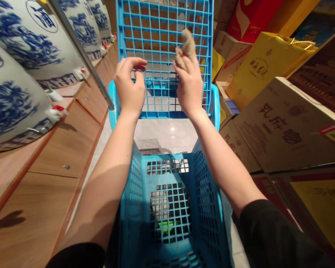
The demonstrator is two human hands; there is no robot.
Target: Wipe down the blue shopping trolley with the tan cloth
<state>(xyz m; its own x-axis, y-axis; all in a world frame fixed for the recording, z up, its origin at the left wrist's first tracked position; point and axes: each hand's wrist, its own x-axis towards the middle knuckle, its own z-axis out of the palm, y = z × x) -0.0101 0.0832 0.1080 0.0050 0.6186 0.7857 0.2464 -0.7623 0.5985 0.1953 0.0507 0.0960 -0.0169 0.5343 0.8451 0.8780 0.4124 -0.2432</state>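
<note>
A beige cloth (188, 44) is gripped in my right hand (190, 83), its crumpled end sticking up past the fingers. Behind both hands stands the upright grid panel (160, 41) of a blue plastic shopping cart. My left hand (130, 85) is at the panel's left side, fingers bent and thumb apart, with nothing visible in it. I cannot tell whether either hand touches the grid. Below my forearms is the cart's blue basket (145, 182), with slotted walls and a grid bottom. Something green (169, 226) shows through the lower grid.
Large blue-and-white jars (19, 89) line a wooden counter (50, 145) on the left. A metal pole (80, 52) slants beside the cart. Stacked cardboard boxes (293, 130) and a yellow gift bag (265, 70) crowd the right side. Pale floor (167, 134) shows ahead.
</note>
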